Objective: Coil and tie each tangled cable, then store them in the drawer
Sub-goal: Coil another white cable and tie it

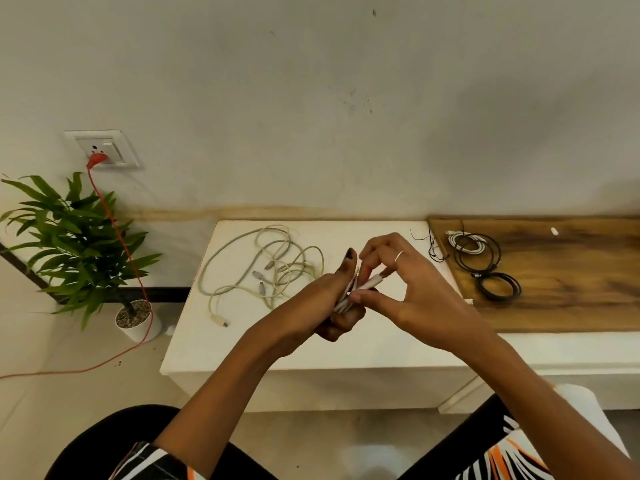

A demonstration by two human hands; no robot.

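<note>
My left hand grips a small bundle of coiled white cable above the white table. My right hand pinches the cable's white plug end between thumb and fingers, right against the bundle. A heap of tangled pale grey-green cables lies on the table to the left of my hands. On the wooden surface to the right lie a coiled white cable and two coiled black cables. No drawer is in view.
A thin black wire lies at the table's right edge. A potted plant stands on the floor at left. An orange cord runs from the wall socket down across the floor. A small white piece sits on the wood.
</note>
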